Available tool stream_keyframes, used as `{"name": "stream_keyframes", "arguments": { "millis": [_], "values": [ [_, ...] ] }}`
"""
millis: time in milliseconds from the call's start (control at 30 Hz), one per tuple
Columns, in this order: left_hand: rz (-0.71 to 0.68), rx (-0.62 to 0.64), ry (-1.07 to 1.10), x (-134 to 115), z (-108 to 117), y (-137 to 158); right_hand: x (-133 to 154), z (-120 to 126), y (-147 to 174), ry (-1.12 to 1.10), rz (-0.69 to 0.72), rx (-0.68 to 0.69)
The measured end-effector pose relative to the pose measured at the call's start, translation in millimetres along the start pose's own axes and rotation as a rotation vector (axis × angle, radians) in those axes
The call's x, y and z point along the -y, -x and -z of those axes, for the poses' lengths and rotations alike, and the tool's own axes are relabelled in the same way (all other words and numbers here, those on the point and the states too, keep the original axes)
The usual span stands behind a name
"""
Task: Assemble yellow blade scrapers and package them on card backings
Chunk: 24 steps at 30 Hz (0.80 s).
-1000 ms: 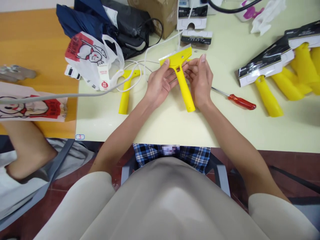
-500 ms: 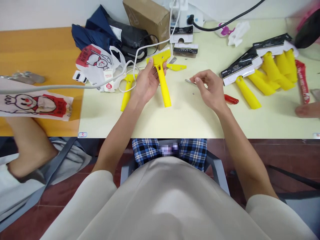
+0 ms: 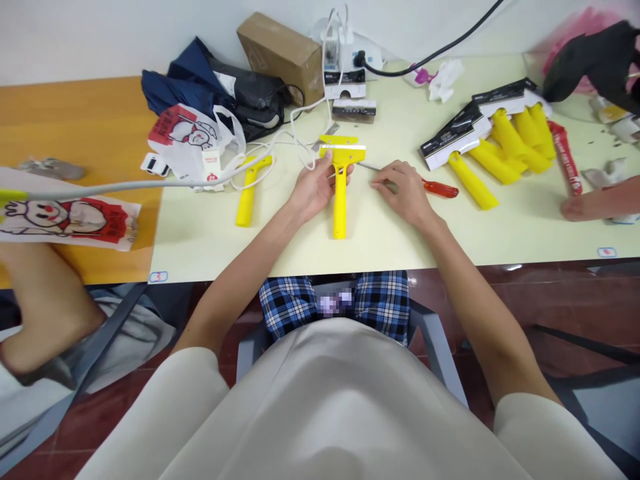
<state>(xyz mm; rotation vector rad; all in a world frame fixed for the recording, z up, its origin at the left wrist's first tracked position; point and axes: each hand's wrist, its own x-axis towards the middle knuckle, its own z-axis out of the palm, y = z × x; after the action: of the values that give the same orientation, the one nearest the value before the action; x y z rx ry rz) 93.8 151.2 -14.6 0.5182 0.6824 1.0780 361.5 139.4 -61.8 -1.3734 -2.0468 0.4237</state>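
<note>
A yellow scraper [image 3: 340, 200] is gripped by my left hand [image 3: 315, 187], head away from me and handle toward me. A silvery strip runs along the head's far edge. Just beyond it shows a yellow plate with small holes [image 3: 340, 140], apparently on the table. My right hand [image 3: 405, 192] is closed, fingertips pinched together low over the tabletop; what is between them, if anything, is hidden. Beneath that hand lies a screwdriver, its red handle [image 3: 441, 189] showing to the right and its thin shaft to the left. Another yellow scraper handle [image 3: 247, 197] rests left of my left hand.
Several yellow scrapers [image 3: 520, 143] with black-and-white boxes [image 3: 450, 139] lie at the right. Behind are a cardboard box [image 3: 283, 53], white cables, small boxes [image 3: 354, 110] and a plastic bag [image 3: 185, 140]. Another person's hand [image 3: 595, 200] rests at the right.
The view has shifted slightly. My left hand has brought the scraper closer and turned its handle straighter toward me. My right hand has lowered its fingertips toward the tabletop where a small screw lay.
</note>
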Motion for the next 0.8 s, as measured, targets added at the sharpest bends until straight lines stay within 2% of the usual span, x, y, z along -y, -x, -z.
{"name": "stream_keyframes", "arguments": {
  "millis": [100, 267, 367, 467, 633, 800],
  "values": [
    [-0.007, 0.017, -0.002, 2.1, 4.3, -0.4, 14.1, 0.6, -10.5, -0.1, -0.02, -0.04],
    [-0.025, 0.065, -0.012, -0.1, 5.2, -4.0, 39.3, -12.7, -56.3, -0.59, -0.163, -0.127],
    [-0.044, 0.041, 0.005, -3.6, 4.5, -6.4, 47.7, -29.2, -82.2, -0.797, -0.185, -0.142],
    [-0.035, -0.02, 0.031, -8.0, 3.8, -9.1, 52.5, -44.7, -90.4, -0.934, -0.231, -0.203],
    [0.062, -0.058, 0.184, -16.2, 2.7, -11.4, 64.0, -50.8, -74.4, -0.916, -0.195, -0.248],
    [0.176, 0.003, 0.335, -18.3, 2.8, -8.9, 83.7, -42.3, -59.4, -0.66, 0.034, -0.314]
  ]
}}
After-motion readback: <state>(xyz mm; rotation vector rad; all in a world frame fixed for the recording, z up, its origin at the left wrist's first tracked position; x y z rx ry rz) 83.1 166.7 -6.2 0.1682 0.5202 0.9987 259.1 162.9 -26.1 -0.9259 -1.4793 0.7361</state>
